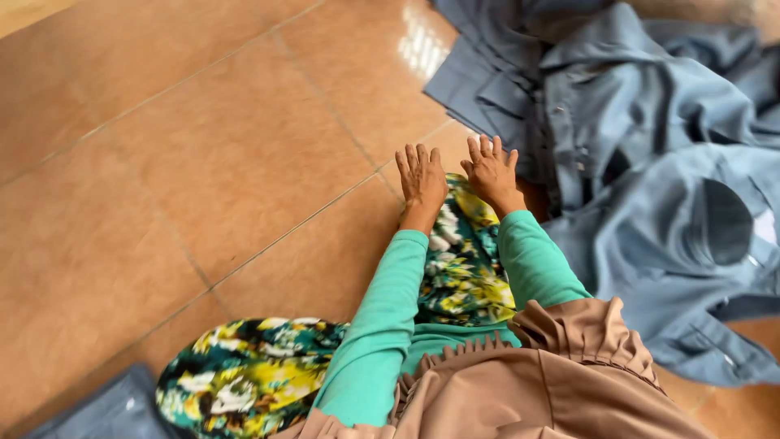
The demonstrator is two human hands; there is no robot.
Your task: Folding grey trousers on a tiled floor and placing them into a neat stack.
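Neither grip holds anything: left hand (422,174) and right hand (491,168) lie flat, fingers spread, on the floral knee (463,244). Blue shirts (650,162) sit heaped, unfolded, on the tile floor (203,146) just beside the right hand.

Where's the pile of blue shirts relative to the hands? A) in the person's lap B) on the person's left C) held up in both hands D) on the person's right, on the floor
D: the blue shirts lie heaped on the tiled floor beside the right hand; both it and the left hand are empty and flat.
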